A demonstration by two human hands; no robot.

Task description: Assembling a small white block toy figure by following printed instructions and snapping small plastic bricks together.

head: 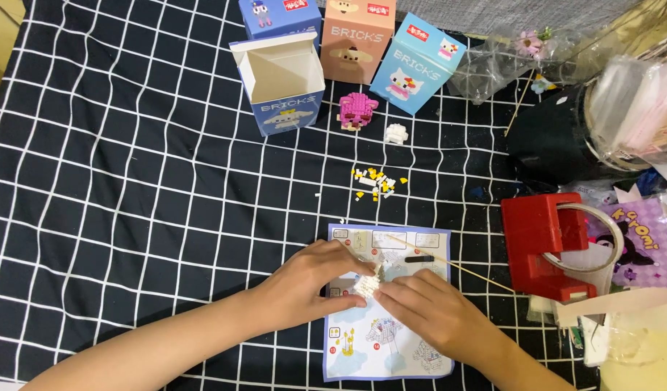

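**Q:** Where is the model, and how do I hold it?

**A:** The small white brick model (367, 284) sits on the instruction sheet (388, 318), which lies on the black checked cloth (130, 217) covering the table. My left hand (304, 279) closes its fingertips on the model's left side; my right hand (427, 308) pinches it from the right, fingers curled almost shut.

**Q:** How do I press well?

**A:** In my judgement: brace with the left hand, press straight down with the right, and keep the model over the sheet so dropped pieces stay visible. The loose yellow and white bricks (377, 182) lie well apart, above the sheet; the thin wooden stick (456, 266) lies just beside my right hand.
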